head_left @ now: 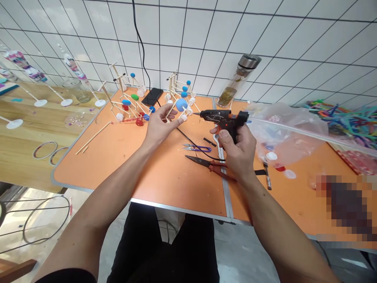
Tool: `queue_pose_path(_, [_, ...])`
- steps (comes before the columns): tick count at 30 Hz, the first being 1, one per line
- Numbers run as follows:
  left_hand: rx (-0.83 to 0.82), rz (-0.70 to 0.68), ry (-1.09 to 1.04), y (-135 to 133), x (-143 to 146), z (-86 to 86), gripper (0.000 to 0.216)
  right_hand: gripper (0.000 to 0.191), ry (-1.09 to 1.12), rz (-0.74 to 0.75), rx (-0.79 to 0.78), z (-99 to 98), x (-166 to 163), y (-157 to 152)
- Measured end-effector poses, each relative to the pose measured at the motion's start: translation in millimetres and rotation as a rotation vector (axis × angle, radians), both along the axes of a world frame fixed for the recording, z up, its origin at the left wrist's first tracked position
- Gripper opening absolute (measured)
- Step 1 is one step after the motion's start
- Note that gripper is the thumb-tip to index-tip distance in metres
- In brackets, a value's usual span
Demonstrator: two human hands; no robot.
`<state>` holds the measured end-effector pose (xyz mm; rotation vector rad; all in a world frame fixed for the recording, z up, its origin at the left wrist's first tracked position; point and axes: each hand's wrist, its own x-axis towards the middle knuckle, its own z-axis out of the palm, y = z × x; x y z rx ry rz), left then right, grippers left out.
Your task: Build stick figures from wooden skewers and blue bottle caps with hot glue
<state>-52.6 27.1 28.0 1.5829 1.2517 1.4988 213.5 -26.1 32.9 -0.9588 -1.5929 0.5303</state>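
Note:
My left hand (160,127) pinches a small model of thin wooden sticks with a blue ball-like piece (181,104) and small white pieces at its joints. My right hand (240,151) grips a black hot glue gun (219,116), a finger at its orange trigger and a red light showing on its side. The nozzle points left, close to the white pieces; whether it touches them I cannot tell. Behind my left hand stand similar stick models (126,102) with blue, green, red and white round pieces. Below the gun lie purple-handled thread snips (197,148) and red-handled pliers (206,164).
Loose wooden sticks (93,137) lie on the orange table's left side. A phone (152,96) and a glass bottle (235,84) are near the tiled wall. A clear plastic bag (288,129) and colourful pipe cleaners (350,125) lie right. A black cable (188,138) crosses the table.

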Motion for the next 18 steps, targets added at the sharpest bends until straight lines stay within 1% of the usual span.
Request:
queue_pose_path(2, [-0.096,-0.102,-0.137,-0.9,0.2,3.5,0.078,0.039,0.014,0.004,0.018,1.5,-1.2,-2.3])
queue_pose_path(7, [-0.433,-0.409,-0.433,-9.9,2.7,6.7,0.061,0.039,-0.01,-0.046,0.065,4.0,-3.3,-7.9])
queue_pose_path(10, [-0.548,-0.578,-0.548,-16.0,6.3,4.9,0.058,0.038,0.008,-0.06,0.085,3.8,-4.5,-10.6])
queue_pose_path(13, [-0.593,-0.635,-0.584,-19.9,10.2,2.0,0.06,0.037,0.004,-0.078,0.096,3.1,-5.5,-12.6])
queue_pose_path(18, [-0.615,-0.64,-0.545,-21.0,13.3,-3.3,0.059,0.039,-0.052,-0.081,0.116,4.1,-5.7,-15.3])
